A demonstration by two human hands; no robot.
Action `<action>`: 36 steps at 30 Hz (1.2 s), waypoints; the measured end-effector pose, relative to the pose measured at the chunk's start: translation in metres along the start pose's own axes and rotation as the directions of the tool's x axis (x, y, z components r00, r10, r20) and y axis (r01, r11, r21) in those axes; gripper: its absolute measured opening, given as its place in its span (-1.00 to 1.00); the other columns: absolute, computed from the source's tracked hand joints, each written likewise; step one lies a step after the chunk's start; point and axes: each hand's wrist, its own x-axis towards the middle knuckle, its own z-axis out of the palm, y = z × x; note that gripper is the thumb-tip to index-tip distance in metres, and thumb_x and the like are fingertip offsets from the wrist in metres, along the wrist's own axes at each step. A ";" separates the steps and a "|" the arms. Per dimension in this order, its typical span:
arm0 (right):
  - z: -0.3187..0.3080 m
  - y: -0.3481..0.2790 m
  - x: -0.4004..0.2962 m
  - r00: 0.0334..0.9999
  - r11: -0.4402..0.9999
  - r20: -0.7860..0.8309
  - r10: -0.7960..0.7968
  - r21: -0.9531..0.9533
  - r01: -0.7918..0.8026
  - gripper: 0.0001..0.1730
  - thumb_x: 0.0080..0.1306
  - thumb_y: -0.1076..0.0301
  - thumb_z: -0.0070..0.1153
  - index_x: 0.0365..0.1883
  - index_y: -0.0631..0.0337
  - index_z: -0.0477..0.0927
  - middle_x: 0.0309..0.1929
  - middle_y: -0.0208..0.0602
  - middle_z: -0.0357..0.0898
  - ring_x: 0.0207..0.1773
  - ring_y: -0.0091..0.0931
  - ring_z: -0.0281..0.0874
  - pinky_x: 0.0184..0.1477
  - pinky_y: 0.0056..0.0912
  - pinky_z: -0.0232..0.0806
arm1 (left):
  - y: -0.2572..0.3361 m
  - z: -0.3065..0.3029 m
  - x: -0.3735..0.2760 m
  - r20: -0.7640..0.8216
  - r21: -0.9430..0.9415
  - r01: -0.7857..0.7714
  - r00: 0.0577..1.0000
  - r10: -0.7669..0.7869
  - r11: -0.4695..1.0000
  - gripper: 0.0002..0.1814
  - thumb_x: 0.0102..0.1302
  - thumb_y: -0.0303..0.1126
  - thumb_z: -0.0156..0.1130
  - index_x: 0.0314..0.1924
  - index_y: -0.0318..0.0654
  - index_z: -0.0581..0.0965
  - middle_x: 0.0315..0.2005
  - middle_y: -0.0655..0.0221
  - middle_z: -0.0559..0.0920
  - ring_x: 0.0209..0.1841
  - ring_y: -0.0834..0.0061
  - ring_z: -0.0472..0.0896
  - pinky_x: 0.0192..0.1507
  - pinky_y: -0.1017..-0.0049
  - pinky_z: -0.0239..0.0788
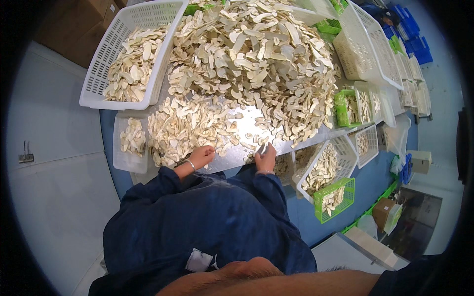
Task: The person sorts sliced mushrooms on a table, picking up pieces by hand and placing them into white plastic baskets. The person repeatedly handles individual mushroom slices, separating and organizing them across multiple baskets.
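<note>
A large heap of dried, pale sliced mushrooms [255, 55] covers the back of a metal table [237, 151]. A smaller, flatter pile of slices [181, 125] lies at the front left. My left hand [202, 157] is at the near edge of that pile, its fingers curled; whether it holds a slice cannot be told. My right hand [265, 157] is over the table's front edge, with thumb and fingers bent around a dark gap beside a few loose slices [261, 140]. What lies between those fingers is too small to make out.
A white perforated basket [157, 74] of slices stands at the left, above a shallow white tray [129, 162]. To the right, lower down, are a white basket [348, 155] and a green basket [335, 220] with slices. Another person [387, 16] is at the far upper right.
</note>
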 end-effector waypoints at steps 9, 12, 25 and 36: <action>0.024 -0.065 -0.007 0.976 0.998 0.215 -0.009 0.065 -0.005 -0.22 -0.03 0.45 0.17 0.22 0.13 0.20 0.31 0.03 0.02 0.28 -0.06 0.13 0.14 -0.20 0.26 | 0.055 0.009 0.064 0.062 0.786 -0.306 0.904 0.423 0.538 -0.87 0.05 -0.52 0.06 -0.33 -0.24 0.46 -0.34 0.21 0.48 -0.34 0.19 0.56 -0.36 0.29 0.42; 0.046 -0.089 -0.001 0.948 0.975 0.295 -0.121 0.217 0.057 -0.27 -0.01 0.45 0.16 0.19 0.15 0.24 0.27 0.03 0.11 0.15 -0.10 0.29 0.04 -0.26 0.33 | 0.054 0.006 0.073 0.113 0.835 -0.293 0.920 0.376 0.465 -0.87 0.06 -0.53 0.05 -0.33 -0.22 0.46 -0.36 0.21 0.48 -0.36 0.19 0.58 -0.37 0.28 0.43; 0.032 -0.054 0.040 0.996 0.987 -0.014 -0.092 0.131 0.093 -0.67 -0.03 0.50 0.09 -0.22 0.27 0.45 -0.16 -0.05 0.44 -0.02 -0.14 0.36 0.03 -0.17 0.24 | 0.056 0.002 0.072 0.134 0.839 -0.315 0.910 0.393 0.444 -0.84 0.08 -0.50 0.05 -0.28 -0.19 0.44 -0.38 0.23 0.50 -0.38 0.21 0.58 -0.40 0.29 0.43; 0.053 -0.106 0.025 0.858 0.716 0.501 0.114 0.557 -0.421 -0.70 0.21 0.26 0.07 -0.17 0.26 0.53 -0.32 -0.24 0.58 -0.33 -0.46 0.55 -0.27 -0.44 0.37 | 0.038 -0.005 0.063 0.034 0.036 0.032 0.999 -0.034 0.999 -0.75 0.17 -0.28 0.20 -0.18 -0.22 0.51 -0.47 0.41 0.61 -0.46 0.58 0.56 -0.46 0.57 0.36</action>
